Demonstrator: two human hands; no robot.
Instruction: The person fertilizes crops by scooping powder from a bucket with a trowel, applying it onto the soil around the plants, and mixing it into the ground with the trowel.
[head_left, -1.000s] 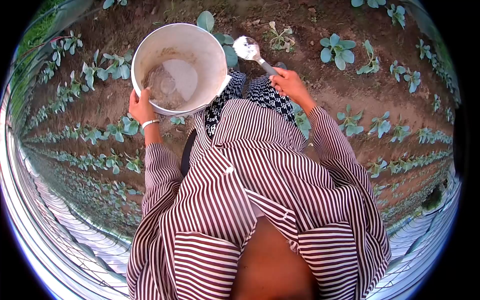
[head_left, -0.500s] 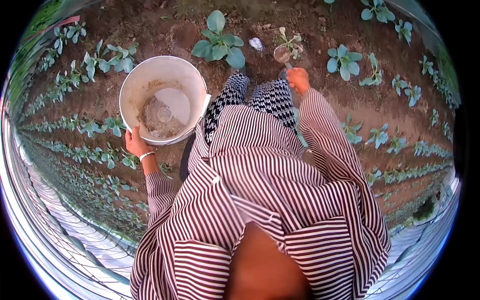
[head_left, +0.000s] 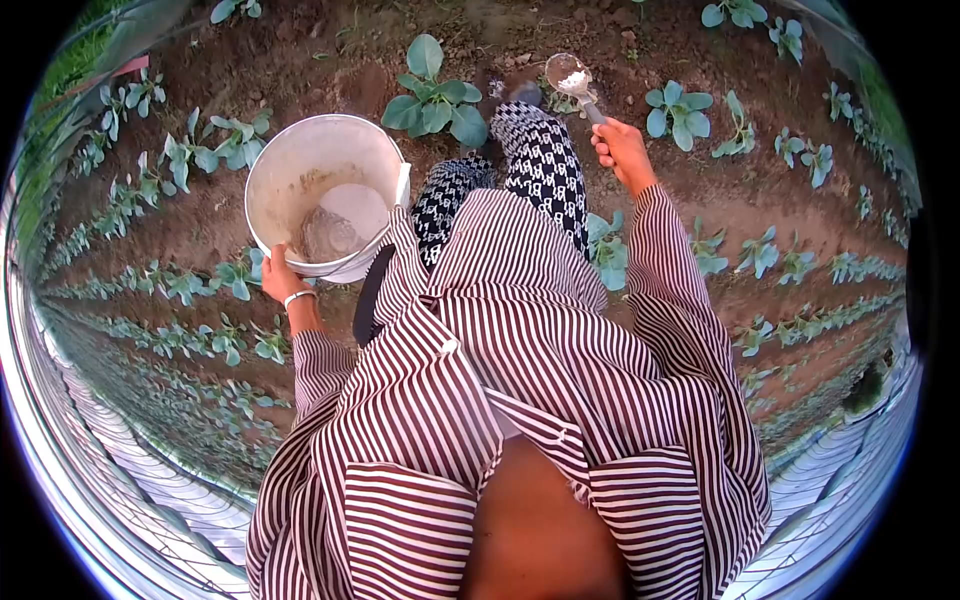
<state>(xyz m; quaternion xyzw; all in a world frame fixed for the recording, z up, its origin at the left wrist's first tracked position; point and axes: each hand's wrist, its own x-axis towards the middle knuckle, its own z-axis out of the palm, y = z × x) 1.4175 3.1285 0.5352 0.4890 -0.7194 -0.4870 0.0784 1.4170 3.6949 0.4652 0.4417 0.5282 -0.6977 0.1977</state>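
Observation:
My left hand [head_left: 279, 276] grips the near rim of a white bucket [head_left: 268, 190], which is tilted so its inside shows. Some pale, wet-looking or grainy matter [head_left: 322, 232] lies at the bucket's bottom; what it is I cannot tell. A ladle [head_left: 592, 112] with a grey handle is in my right hand [head_left: 624, 154], fingers closed round the handle's end. White powder [head_left: 574, 82] shows in its round bowl, which is held above the soil. Just left of the bowl, a leafy green seedling [head_left: 434, 103] grows in front of my legs.
My shoe [head_left: 525, 93] is on the brown soil [head_left: 330, 60] beside the seedling. Another broad-leaved plant [head_left: 679, 115] stands to the right of the ladle. Rows of similar plants [head_left: 190, 285] run along both sides, with pale sheeting [head_left: 120, 460] at the outer edges.
The ladle and my right hand have moved slightly up and right, and white powder now shows in the bowl. My right leg has stepped forward, near where a white patch lay on the soil.

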